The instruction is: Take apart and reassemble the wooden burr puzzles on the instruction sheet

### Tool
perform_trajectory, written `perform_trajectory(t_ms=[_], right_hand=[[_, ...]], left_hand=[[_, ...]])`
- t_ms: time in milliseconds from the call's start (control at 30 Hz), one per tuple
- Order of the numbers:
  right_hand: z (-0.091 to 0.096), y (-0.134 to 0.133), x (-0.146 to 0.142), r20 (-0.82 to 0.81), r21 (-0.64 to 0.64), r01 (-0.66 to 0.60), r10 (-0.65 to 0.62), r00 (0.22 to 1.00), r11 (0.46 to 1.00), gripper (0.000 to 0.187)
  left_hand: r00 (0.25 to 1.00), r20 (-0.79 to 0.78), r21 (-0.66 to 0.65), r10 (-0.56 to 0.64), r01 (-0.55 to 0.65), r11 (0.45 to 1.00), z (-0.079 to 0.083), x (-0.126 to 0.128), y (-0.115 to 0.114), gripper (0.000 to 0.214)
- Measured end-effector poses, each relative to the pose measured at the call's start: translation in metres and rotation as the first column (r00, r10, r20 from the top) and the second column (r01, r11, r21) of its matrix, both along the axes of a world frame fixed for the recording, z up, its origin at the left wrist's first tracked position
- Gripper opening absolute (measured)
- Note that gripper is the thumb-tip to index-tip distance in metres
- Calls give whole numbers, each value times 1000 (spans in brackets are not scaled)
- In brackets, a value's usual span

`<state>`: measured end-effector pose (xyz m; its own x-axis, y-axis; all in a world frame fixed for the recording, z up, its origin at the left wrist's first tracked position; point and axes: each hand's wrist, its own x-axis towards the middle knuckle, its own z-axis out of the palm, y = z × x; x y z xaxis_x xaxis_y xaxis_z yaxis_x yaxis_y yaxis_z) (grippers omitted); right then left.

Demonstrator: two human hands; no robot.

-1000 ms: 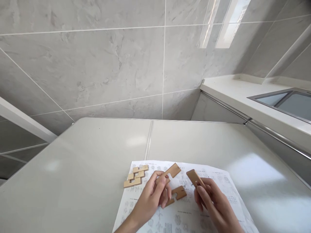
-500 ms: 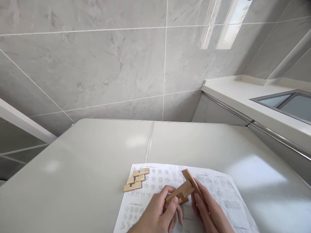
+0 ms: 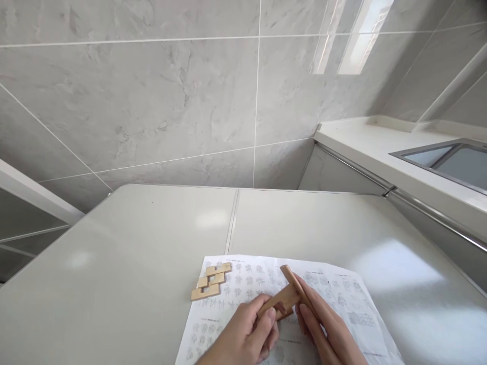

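Hands near bottom centre over printed sheet (image 3: 335,294); left hand (image 3: 247,337) pinches notched wooden piece (image 3: 279,301); right hand (image 3: 323,329) grips slanted wooden piece (image 3: 294,285), pieces touching; risk: misaligned notches jam, or slip onto sheet; spare wooden pieces (image 3: 210,282) lie left.

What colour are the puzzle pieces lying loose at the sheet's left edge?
Light tan, bare wood: the loose wooden pieces on the printed sheet, seen in the head view.
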<state>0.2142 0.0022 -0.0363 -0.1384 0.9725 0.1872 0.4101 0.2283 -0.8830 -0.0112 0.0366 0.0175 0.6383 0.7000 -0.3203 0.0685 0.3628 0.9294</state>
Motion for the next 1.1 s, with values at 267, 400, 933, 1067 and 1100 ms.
perform_trajectory(t_ms=[267, 400, 933, 1067, 1100], right_hand=[[6, 2, 4, 33, -14, -28, 29, 999, 1000, 60], [9, 2, 4, 72, 49, -29, 25, 997, 998, 64], [8, 0, 8, 86, 33, -95, 92, 992, 995, 63], [8, -1, 5, 116, 89, -55, 44, 992, 995, 64], [8, -1, 5, 129, 105, -50, 36, 991, 993, 64]], left_hand=[[999, 29, -71, -17, 19, 997, 3, -3, 0, 51], [1000, 7, -76, -25, 25, 997, 4, -5, -1, 52], [999, -35, -54, -25, 24, 998, 6, -4, -5, 51], [999, -32, -54, -24, 22, 998, 3, -2, -5, 50], [999, -31, -56, -19, 17, 998, 3, -2, -5, 51]])
